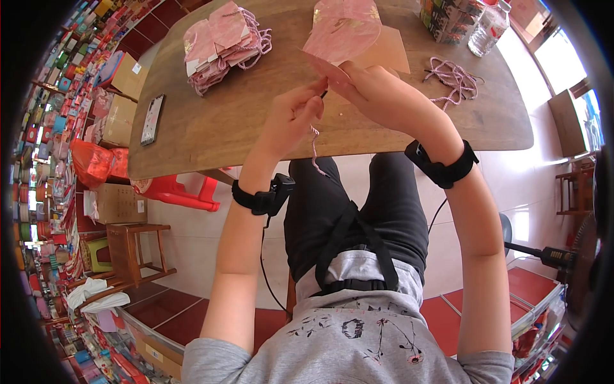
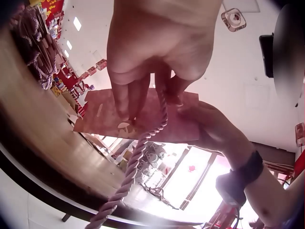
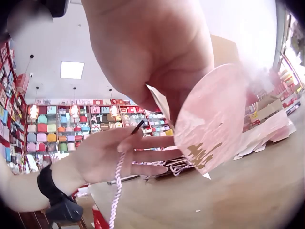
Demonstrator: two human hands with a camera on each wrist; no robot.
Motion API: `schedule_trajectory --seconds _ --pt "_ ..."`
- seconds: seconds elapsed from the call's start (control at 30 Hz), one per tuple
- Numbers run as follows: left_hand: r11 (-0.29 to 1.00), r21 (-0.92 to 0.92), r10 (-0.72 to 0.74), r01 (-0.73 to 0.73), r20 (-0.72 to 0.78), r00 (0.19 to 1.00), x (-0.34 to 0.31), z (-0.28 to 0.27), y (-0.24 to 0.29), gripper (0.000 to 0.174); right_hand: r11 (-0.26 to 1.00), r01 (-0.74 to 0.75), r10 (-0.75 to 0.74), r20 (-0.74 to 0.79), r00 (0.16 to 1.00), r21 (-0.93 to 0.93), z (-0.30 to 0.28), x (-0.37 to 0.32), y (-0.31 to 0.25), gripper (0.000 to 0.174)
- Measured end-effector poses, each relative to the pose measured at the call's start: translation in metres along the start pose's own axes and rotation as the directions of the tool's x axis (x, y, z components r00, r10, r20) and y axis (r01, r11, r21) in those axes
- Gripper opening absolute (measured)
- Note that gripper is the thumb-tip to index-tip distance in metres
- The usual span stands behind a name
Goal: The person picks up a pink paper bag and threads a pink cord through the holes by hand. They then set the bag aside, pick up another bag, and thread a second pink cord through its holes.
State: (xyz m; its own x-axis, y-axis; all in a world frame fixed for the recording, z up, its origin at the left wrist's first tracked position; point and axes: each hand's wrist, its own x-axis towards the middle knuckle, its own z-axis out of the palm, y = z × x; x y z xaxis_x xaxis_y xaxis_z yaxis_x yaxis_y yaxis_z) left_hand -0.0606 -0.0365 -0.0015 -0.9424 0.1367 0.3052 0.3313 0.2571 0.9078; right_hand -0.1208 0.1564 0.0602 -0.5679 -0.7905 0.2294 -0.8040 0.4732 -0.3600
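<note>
My right hand [image 1: 368, 86] holds a pink marbled paper piece [image 3: 214, 119] with gold marks and a rounded edge. The left hand [image 1: 295, 118] pinches a pink twisted cord [image 3: 116, 191] near its dark tip [image 3: 138, 127], close beside the paper; its other fingers stretch toward the paper. Below the left hand the cord hangs down past the table edge. In the left wrist view the cord [image 2: 128, 176] runs down from the left fingers, in front of the paper [image 2: 181, 124].
A stack of pink pieces with cords [image 1: 224, 48] lies at the table's back left, a phone-like object [image 1: 152, 120] at its left edge. More pink paper [image 1: 345, 29], loose cord [image 1: 453, 82], a patterned box [image 1: 448, 19] and a clear bottle [image 1: 489, 31] are toward the back and right.
</note>
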Motion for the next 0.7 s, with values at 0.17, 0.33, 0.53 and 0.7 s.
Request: schedule_trajectory --seconds 0.17,0.33,0.53,0.7 --pt "0.967 -0.252 -0.055 0.041 -0.05 0.997 0.002 0.004 0.013 0.022 0.999 -0.01 0.015 -0.123 0.992 0.043 -0.004 -0.002 0.017 0.025" --pt "0.972 0.188 -0.139 0.143 -0.032 0.99 0.014 -0.006 0.03 0.023 0.974 -0.126 0.184 -0.327 0.927 0.19 -0.037 -0.021 0.025 0.022" --pt "0.952 -0.006 -0.297 0.306 0.217 0.93 0.066 0.034 0.053 0.021 0.902 -0.249 0.394 -0.441 0.806 0.352 -0.092 -0.074 0.023 0.029" --pt "0.954 -0.298 0.088 0.03 0.375 0.923 0.125 0.107 0.057 0.02 0.922 -0.197 0.377 -0.654 0.656 0.333 -0.116 -0.105 0.028 0.023"
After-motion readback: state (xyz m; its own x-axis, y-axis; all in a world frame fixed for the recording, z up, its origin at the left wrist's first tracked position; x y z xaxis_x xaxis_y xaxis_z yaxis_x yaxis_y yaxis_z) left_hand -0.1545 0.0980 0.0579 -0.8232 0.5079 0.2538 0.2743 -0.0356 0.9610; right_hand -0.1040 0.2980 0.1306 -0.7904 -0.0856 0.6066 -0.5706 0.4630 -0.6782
